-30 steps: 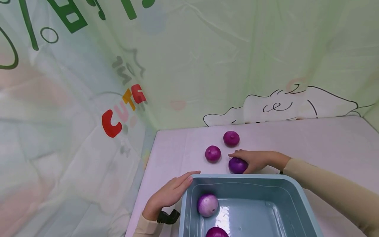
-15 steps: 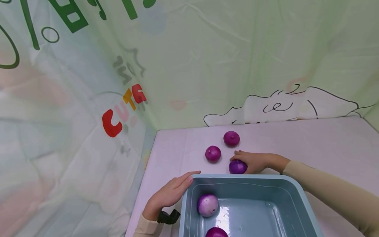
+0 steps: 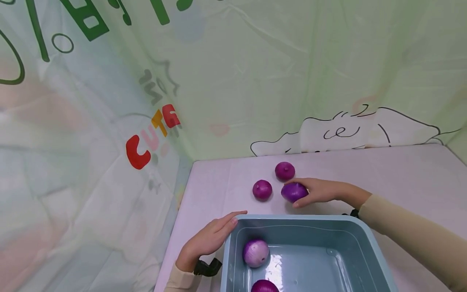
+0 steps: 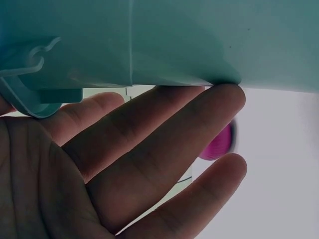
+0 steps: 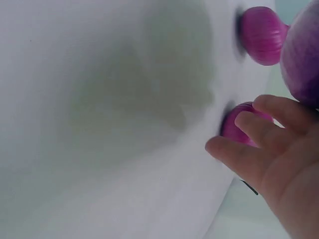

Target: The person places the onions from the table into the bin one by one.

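My right hand [image 3: 322, 190] grips a purple onion [image 3: 292, 192] just behind the basin, thumb on its near side and fingers at its far side. In the right wrist view this onion [image 5: 304, 55] is cut off by the right edge, and a shadow lies on the cloth below. My left hand [image 3: 209, 239] rests at the back left corner of the blue-grey basin [image 3: 292, 217]. Its fingers [image 4: 164, 149] are straight, fingertips at the outer wall. Two red onions lie behind the basin, one nearer [image 3: 262, 190] and one farther [image 3: 285, 171].
Inside the basin, a pale purple onion [image 3: 255, 253] lies at the left, with a darker onion [image 3: 265, 286] cut off by the bottom edge. Pale pink cloth covers the table [image 3: 383, 174]. A printed curtain [image 3: 233, 89] closes off the back and left.
My right hand has taken hold of the purple onion and moved it away from the basin's back rim, up close to the farther red onion. My left hand has stayed still.
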Action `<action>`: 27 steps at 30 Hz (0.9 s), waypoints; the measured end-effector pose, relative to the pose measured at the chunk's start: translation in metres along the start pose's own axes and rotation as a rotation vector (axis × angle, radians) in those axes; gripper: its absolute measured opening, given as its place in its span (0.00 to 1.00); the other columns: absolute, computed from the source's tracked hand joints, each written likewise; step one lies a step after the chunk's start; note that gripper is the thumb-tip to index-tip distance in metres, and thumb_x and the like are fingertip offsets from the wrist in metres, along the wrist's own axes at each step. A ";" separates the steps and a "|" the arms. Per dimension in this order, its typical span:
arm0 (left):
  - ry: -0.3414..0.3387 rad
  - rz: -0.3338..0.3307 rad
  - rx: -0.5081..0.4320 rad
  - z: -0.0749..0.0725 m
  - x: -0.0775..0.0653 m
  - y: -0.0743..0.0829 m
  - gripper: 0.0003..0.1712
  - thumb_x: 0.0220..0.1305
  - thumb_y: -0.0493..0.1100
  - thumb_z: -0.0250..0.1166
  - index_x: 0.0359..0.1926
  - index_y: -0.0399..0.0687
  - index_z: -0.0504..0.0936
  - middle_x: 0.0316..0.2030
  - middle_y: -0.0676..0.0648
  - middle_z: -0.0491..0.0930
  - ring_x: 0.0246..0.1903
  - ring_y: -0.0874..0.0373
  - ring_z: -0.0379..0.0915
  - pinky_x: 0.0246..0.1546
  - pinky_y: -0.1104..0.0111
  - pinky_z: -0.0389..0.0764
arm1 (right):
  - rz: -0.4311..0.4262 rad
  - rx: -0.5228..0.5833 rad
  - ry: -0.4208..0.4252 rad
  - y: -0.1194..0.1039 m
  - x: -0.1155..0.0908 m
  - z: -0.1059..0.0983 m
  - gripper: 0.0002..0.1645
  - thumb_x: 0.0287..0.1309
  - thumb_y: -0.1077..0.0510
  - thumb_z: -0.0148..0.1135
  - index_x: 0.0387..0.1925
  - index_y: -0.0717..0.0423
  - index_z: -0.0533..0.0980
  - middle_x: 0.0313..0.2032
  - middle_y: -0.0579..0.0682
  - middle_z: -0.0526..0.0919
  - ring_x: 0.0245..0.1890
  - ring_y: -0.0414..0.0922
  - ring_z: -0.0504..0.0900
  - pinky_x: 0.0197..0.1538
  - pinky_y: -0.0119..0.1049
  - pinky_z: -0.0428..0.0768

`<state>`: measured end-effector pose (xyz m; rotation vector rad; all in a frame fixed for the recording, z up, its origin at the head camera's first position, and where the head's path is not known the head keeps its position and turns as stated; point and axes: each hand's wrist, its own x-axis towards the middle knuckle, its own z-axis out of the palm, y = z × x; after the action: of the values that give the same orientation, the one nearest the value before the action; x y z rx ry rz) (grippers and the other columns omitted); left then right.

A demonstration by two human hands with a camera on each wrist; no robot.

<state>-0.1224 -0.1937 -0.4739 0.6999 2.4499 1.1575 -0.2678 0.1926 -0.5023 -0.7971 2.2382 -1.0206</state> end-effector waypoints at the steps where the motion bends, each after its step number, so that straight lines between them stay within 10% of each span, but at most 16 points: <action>1: 0.001 0.001 0.001 0.000 0.000 0.000 0.26 0.86 0.56 0.38 0.77 0.68 0.67 0.63 0.59 0.78 0.60 0.63 0.75 0.65 0.56 0.72 | 0.000 0.011 0.005 0.000 -0.001 -0.001 0.49 0.56 0.42 0.77 0.74 0.54 0.67 0.59 0.54 0.76 0.59 0.56 0.75 0.51 0.50 0.83; 14: 0.000 -0.001 0.002 0.001 -0.001 0.000 0.26 0.86 0.56 0.38 0.77 0.68 0.67 0.64 0.59 0.78 0.61 0.63 0.75 0.65 0.55 0.72 | -0.076 0.131 0.125 -0.045 -0.027 -0.037 0.49 0.63 0.47 0.72 0.77 0.60 0.60 0.64 0.60 0.73 0.61 0.58 0.74 0.54 0.48 0.81; 27: -0.006 0.011 0.003 0.000 0.001 -0.002 0.26 0.86 0.56 0.37 0.77 0.67 0.66 0.65 0.60 0.77 0.63 0.62 0.73 0.66 0.54 0.71 | -0.553 0.216 -0.025 -0.117 -0.055 -0.050 0.47 0.61 0.66 0.67 0.79 0.54 0.60 0.72 0.63 0.67 0.66 0.53 0.73 0.53 0.44 0.83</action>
<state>-0.1239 -0.1943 -0.4759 0.7169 2.4463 1.1547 -0.2309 0.1918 -0.3683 -1.3568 1.8766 -1.4598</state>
